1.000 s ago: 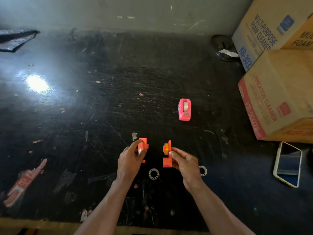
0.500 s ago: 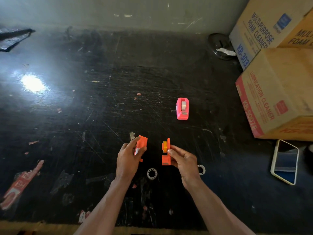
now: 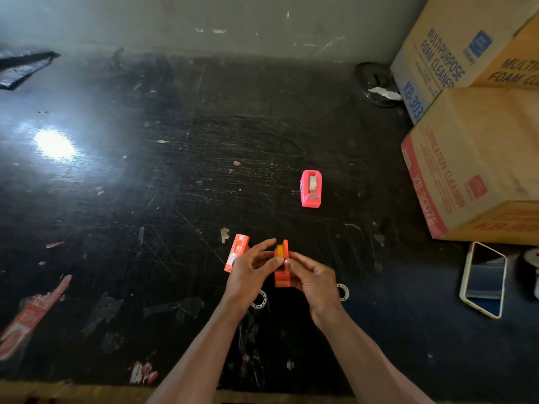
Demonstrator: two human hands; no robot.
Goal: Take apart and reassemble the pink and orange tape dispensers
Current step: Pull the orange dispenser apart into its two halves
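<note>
The pink tape dispenser [image 3: 311, 188] stands whole on the black table, beyond my hands. My right hand [image 3: 313, 279] grips the orange dispenser body [image 3: 282, 277] upright, with a yellow tape roll [image 3: 280, 249] in its top. My left hand [image 3: 250, 269] has come across to it. Its thumb and forefinger pinch the body's top at the roll. The loose orange side cover [image 3: 237, 252] shows just left of my left hand, partly hidden by it. I cannot tell whether it lies on the table or rests against the palm.
Two small white rings [image 3: 258, 300] [image 3: 341, 291] lie on the table under my hands. A phone [image 3: 484, 282] lies at the right. Stacked cardboard boxes [image 3: 478, 158] fill the far right. A dark round object [image 3: 374, 84] sits by the back wall.
My left hand has let the orange cover out of its pinch and reached right to the orange body. The right hand has kept its hold and lifted slightly.
</note>
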